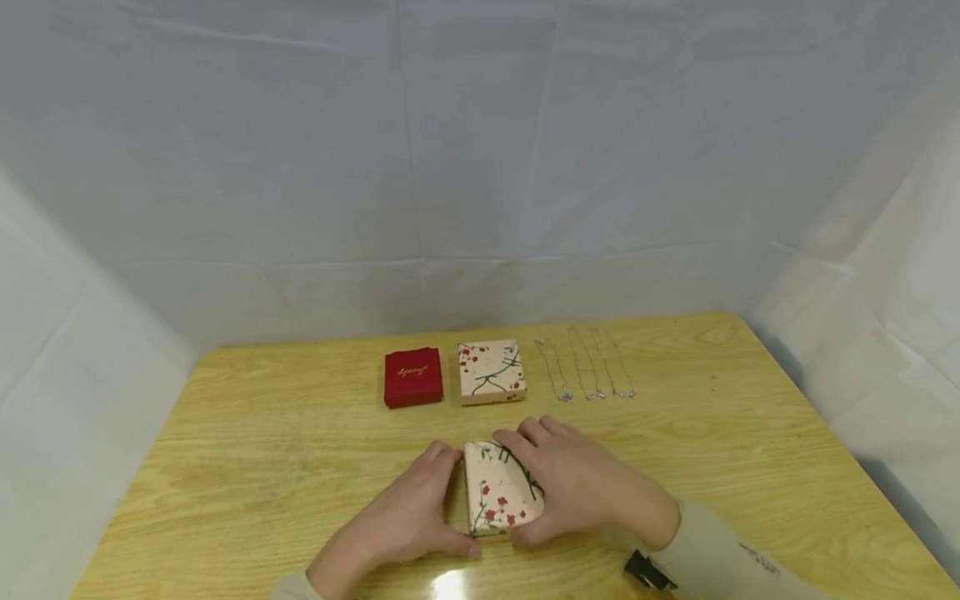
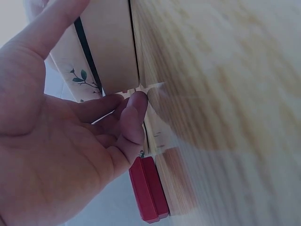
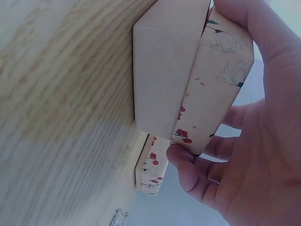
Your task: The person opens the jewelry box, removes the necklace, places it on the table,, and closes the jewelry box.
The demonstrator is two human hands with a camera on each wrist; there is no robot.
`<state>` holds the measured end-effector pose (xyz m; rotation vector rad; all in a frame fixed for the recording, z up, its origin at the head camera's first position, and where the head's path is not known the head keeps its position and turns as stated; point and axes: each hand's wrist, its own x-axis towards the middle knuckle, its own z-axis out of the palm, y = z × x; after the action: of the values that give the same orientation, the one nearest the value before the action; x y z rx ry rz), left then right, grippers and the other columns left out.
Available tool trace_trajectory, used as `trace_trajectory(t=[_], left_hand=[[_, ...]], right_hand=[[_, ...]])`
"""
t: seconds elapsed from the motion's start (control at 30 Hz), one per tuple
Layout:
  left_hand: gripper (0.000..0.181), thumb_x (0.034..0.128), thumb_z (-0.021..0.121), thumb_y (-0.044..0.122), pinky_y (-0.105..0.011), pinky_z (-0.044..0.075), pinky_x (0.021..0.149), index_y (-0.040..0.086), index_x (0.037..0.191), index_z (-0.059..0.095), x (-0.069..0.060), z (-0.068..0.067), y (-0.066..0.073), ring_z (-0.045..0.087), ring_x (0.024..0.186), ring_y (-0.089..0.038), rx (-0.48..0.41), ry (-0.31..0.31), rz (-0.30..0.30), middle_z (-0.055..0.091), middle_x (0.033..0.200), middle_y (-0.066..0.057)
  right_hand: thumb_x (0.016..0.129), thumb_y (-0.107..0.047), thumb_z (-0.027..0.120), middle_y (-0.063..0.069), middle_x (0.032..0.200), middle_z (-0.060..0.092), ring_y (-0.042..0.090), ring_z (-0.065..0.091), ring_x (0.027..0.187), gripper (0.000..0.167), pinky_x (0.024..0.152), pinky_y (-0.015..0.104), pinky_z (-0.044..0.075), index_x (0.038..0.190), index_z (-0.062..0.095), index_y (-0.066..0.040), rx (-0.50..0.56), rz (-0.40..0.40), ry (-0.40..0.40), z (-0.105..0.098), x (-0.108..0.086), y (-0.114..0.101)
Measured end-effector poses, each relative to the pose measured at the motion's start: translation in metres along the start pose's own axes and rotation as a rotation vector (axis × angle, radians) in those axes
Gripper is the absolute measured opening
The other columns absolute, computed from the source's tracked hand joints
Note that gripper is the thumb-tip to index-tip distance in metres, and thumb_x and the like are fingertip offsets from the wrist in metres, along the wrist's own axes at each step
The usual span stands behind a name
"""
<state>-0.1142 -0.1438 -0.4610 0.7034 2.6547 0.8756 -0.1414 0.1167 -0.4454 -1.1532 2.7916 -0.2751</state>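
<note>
A cream gift box [image 1: 502, 492] with red blossoms and dark green branches sits at the table's front middle. Its patterned lid [image 3: 214, 80] covers the upper part of the plain cream base [image 3: 164, 66], much of which shows below the lid. My right hand [image 1: 573, 483] grips the lid from the right, thumb at the near side and fingers at the far side. On the left, my left hand [image 1: 405, 508] spans the box, its thumb by the near corner and curled fingertips [image 2: 136, 106] at the base's far corner. The box's contents are hidden.
Behind the hands stand a red box [image 1: 414, 377] with gold lettering and a second blossom-patterned box [image 1: 491, 372]. Several thin silver chain necklaces [image 1: 592, 367] lie to their right. A black object [image 1: 648, 571] is by the right sleeve. White cloth [image 1: 420, 167] surrounds the wooden table [image 1: 262, 450].
</note>
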Motion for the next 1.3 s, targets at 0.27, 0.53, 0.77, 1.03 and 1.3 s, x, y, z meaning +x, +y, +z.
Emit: trace_trajectory(t=[0.27, 0.53, 0.77, 1.03, 1.3], left_hand=[[0.113, 0.0642, 0.100, 0.052, -0.050, 0.047, 0.113, -0.004, 0.148, 0.048, -0.001, 0.000, 0.000, 0.056, 0.127, -0.028, 0.005, -0.003, -0.002, 0.053, 0.135, -0.010], [0.113, 0.0636, 0.101, 0.049, -0.049, 0.049, 0.111, -0.006, 0.147, 0.049, -0.001, 0.001, 0.000, 0.056, 0.122, -0.026, 0.029, -0.003, -0.002, 0.054, 0.130, -0.008], [0.116, 0.0634, 0.100, 0.050, -0.051, 0.046, 0.113, -0.006, 0.150, 0.046, -0.001, 0.001, 0.001, 0.055, 0.128, -0.030, 0.014, -0.004, -0.010, 0.054, 0.136, -0.012], [0.126, 0.0662, 0.100, 0.049, -0.053, 0.043, 0.115, 0.003, 0.162, 0.032, 0.000, 0.001, 0.001, 0.052, 0.138, -0.031, -0.070, 0.027, -0.020, 0.045, 0.155, -0.013], [0.121, 0.0691, 0.099, 0.047, -0.050, 0.045, 0.114, 0.005, 0.162, 0.034, 0.000, 0.002, 0.002, 0.054, 0.134, -0.025, -0.073, 0.035, -0.001, 0.045, 0.155, -0.008]], right_hand=[[0.072, -0.074, 0.080, 0.001, 0.131, 0.056, 0.016, 0.051, 0.111, 0.112, 0.107, 0.045, 0.049, 0.161, 0.043, -0.015, 0.003, 0.010, -0.019, 0.000, 0.000, -0.002], [0.073, -0.074, 0.080, 0.000, 0.131, 0.056, 0.017, 0.051, 0.113, 0.113, 0.108, 0.045, 0.049, 0.161, 0.042, -0.015, 0.004, 0.013, -0.034, 0.002, 0.002, -0.002], [0.072, -0.075, 0.080, 0.001, 0.132, 0.056, 0.017, 0.051, 0.113, 0.113, 0.106, 0.044, 0.050, 0.161, 0.043, -0.015, -0.008, 0.011, -0.026, 0.004, 0.002, -0.001], [0.072, -0.075, 0.081, 0.002, 0.133, 0.056, 0.017, 0.051, 0.114, 0.115, 0.106, 0.044, 0.050, 0.162, 0.041, -0.015, -0.009, 0.021, -0.027, 0.006, 0.001, 0.002], [0.072, -0.076, 0.081, 0.004, 0.136, 0.057, 0.019, 0.053, 0.118, 0.117, 0.109, 0.045, 0.049, 0.161, 0.041, -0.012, -0.007, 0.023, -0.010, 0.010, 0.000, 0.003]])
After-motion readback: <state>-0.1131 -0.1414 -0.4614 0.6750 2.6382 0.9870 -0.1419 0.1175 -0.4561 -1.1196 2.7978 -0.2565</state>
